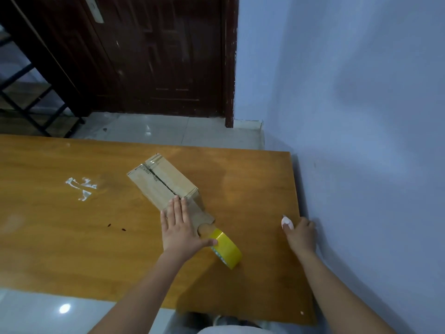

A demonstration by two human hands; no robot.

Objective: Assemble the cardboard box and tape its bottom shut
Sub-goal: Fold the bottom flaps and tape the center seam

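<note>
A small brown cardboard box (159, 183) stands on the wooden table (72, 225), its top flaps meeting in a dark seam with clear tape across the far end. My left hand (179, 229) lies flat with straight fingers against the box's near side and a protruding flap. A yellow tape roll (227, 249) stands on edge just right of that hand, and my thumb touches it. My right hand (301, 233) is at the table's right edge by the wall, gripping a small white object (287, 222).
Scraps of clear tape (81, 186) are stuck on the table at the left. A blue wall (361, 116) borders the table's right edge. A dark wooden door (156, 56) and a black metal shelf frame (29, 92) stand beyond the far edge.
</note>
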